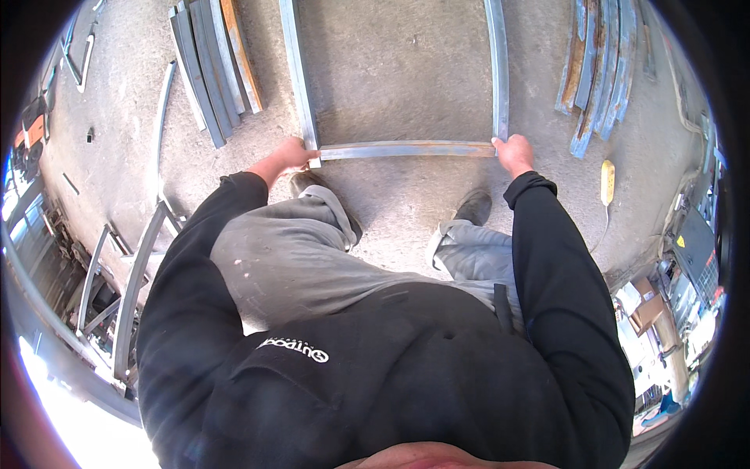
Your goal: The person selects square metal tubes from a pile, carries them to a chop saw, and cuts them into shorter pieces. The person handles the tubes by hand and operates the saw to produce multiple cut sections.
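Observation:
A rectangular metal frame lies in front of me, its near crossbar [406, 149] grey with rust-brown patches. The left side bar [298, 74] and the right side bar [498, 74] run away from me past the upper edge, so the far end is out of sight. My left hand [291, 155] is closed round the near left corner, thumb toward the crossbar. At the near right corner, my right hand [514, 154] grips where crossbar and side bar meet. Fingers under the metal are partly hidden. Whether the joints are fastened, I cannot tell.
Loose metal bars [207, 70] lie on the concrete floor at the far left, with rusty ones [601, 74] at the far right. A yellow power strip [607, 181] with a cord is to my right. Curved-looking metal pieces [137, 289] stand at left; a cardboard box [647, 306] sits at right.

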Available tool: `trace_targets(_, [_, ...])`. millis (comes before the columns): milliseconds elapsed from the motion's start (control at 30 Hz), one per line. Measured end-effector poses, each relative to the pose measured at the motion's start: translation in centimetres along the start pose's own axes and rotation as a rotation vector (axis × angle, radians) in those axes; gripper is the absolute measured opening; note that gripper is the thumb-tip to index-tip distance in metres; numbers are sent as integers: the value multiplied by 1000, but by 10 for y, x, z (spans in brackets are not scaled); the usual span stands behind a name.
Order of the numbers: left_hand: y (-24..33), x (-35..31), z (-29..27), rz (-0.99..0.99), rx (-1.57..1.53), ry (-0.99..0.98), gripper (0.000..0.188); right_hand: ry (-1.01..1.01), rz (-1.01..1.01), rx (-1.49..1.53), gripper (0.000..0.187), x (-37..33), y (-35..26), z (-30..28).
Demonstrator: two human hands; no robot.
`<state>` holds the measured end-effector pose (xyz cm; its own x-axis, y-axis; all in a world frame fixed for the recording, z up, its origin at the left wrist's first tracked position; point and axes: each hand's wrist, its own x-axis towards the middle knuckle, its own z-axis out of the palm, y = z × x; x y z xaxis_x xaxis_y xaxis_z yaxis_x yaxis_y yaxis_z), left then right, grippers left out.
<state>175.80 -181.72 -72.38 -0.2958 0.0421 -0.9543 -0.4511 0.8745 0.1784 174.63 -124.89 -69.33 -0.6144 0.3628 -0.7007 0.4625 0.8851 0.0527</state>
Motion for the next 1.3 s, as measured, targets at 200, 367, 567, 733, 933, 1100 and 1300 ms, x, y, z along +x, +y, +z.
trace_targets(200, [16, 12, -4, 30, 274, 241, 76, 41, -12, -23, 51, -10, -6, -5])
trace_targets(367, [27, 6, -5, 10, 416, 260, 73, 33, -12, -29, 50, -12, -9, -8])
trace_targets(567, [39, -6, -9, -29, 378, 314, 70, 33, 8, -67, 49, -17, -11, -8])
trace_targets(733, [50, -4, -26, -30, 416, 266, 69, 14, 28, -66, 48, -19, -16, -13])
trace_targets(933, [60, -9, -30, -85, 413, 227, 66, 9, 1, -55, 49, -16, -15, -18])
trace_targets(1100, [55, -3, -29, -96, 403, 230, 65, -5, -99, -59, 52, -4, -3, -21])
trace_targets(1300, [45, 8, -27, -37, 394, 226, 60, -41, -205, 14, 53, 12, 14, -19])
